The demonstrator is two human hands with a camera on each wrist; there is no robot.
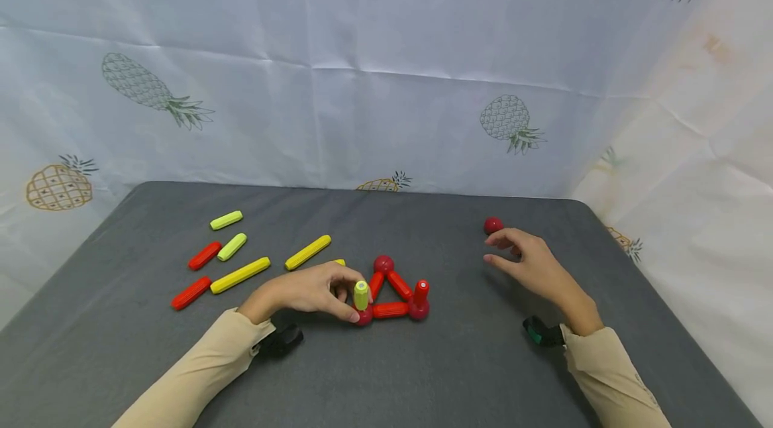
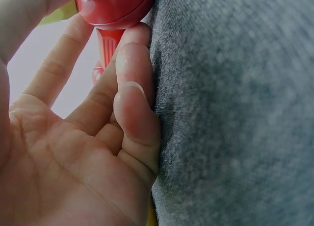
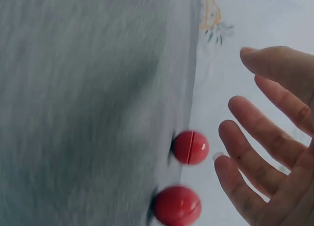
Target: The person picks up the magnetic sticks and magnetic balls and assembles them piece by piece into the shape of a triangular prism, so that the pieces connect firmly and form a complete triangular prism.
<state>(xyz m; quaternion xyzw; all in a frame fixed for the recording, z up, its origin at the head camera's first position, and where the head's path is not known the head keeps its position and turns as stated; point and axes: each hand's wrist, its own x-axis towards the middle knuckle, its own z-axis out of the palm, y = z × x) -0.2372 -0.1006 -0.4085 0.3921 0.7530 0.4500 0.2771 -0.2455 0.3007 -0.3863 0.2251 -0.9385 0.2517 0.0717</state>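
Three red balls and three red sticks form a triangle on the worktop. With thumb and fingers, the left hand pinches the triangle's near-left ball, which carries an upright green stick. Right of the triangle, the right hand hovers, its fingers curved and apart, holding nothing, near two loose balls. A sideways nudge from the left hand could tilt that stick or twist the triangle; a brush of the right could roll a loose ball away.

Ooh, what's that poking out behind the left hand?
In the head view, one end of a yellow rod peeks out past the left hand. The hand covers the rest there, so the rod's full length can't be seen.
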